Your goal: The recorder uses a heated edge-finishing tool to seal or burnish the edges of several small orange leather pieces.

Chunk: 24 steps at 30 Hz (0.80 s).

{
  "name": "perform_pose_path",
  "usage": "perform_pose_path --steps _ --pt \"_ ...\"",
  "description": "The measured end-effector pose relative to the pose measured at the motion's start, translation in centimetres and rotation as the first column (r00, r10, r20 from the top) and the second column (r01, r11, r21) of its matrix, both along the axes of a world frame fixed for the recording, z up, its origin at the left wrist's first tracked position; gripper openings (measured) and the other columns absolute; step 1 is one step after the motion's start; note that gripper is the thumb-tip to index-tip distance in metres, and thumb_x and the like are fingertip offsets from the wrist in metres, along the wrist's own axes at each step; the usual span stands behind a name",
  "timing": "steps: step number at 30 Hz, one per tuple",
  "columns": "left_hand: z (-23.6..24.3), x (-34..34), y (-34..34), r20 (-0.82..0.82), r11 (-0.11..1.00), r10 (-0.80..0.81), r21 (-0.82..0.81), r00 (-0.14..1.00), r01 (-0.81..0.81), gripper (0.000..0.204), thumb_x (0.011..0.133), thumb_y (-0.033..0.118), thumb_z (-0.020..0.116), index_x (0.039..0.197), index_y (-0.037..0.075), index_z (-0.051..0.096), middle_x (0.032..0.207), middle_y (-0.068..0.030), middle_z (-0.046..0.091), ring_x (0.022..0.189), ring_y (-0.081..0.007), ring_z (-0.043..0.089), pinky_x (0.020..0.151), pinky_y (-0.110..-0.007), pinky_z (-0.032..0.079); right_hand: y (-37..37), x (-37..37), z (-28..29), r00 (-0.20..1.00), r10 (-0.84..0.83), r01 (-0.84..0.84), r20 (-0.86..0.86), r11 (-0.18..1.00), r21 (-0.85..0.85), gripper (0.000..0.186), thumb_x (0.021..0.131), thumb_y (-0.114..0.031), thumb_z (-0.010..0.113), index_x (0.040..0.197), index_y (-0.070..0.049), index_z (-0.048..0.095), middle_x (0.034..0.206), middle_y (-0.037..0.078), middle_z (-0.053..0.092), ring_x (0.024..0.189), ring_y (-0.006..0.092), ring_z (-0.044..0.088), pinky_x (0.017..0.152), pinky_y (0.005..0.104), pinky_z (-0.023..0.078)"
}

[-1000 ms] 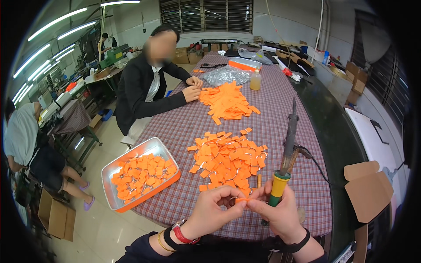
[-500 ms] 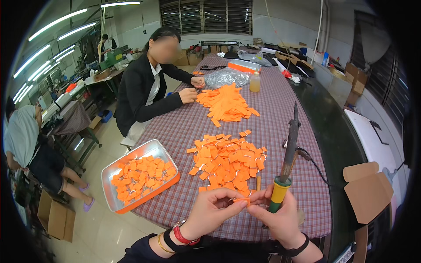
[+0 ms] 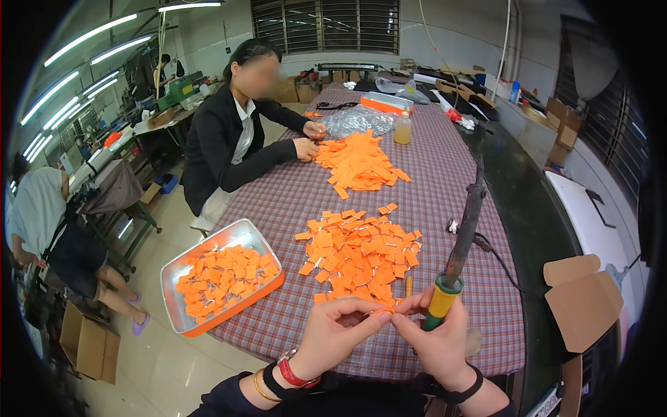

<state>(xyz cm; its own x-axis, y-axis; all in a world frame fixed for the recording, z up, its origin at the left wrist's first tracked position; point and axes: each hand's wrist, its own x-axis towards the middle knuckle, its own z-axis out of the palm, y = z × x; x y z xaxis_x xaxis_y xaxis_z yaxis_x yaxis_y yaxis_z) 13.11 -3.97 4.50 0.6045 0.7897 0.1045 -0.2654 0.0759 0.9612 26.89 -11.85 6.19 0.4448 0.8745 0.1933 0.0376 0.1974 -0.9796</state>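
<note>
Left hand and right hand have drawn together, both pinching the orange tab; right also grips the soldering iron. Tab's stage: largely obscured. Near pile and far strips appear outstanding; tray part-filled.

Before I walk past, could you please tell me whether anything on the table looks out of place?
Yes: the orange-sided tray sits askew and appears to jut past the left edge of the table, which looks precarious given the orange pieces in it. I see no obvious spill.
</note>
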Motion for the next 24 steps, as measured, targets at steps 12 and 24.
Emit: perform_pose_path --steps 12,24 --pt "-0.3 -3.8 5.4 0.519 0.913 0.028 -0.362 0.854 0.190 0.019 0.089 0.027 0.058 0.088 0.008 0.055 0.085 0.0006 0.051 0.079 -0.0096 0.045 0.073 -0.024 0.039 -4.8 0.9 1.4 0.759 0.183 0.007 0.624 0.957 -0.289 0.016 0.084 -0.015 0.060 0.087 -0.004 0.048 0.069 0.018 0.055 0.060 0.0375 0.054 0.050 0.0392 0.039" --pt "-0.6 -3.4 4.5 0.488 0.943 0.027 -0.302 0.873 0.140 0.021 0.089 0.027 0.058 0.091 0.006 0.058 0.087 -0.0005 0.059 0.078 -0.0076 0.048 0.078 -0.024 0.040 -4.2 0.5 0.6 0.732 0.220 0.005 0.645 0.945 -0.328 0.020 0.083 -0.015 0.062 0.089 -0.003 0.046 0.069 0.021 0.054 0.066 0.0399 0.056 0.055 0.0429 0.042"
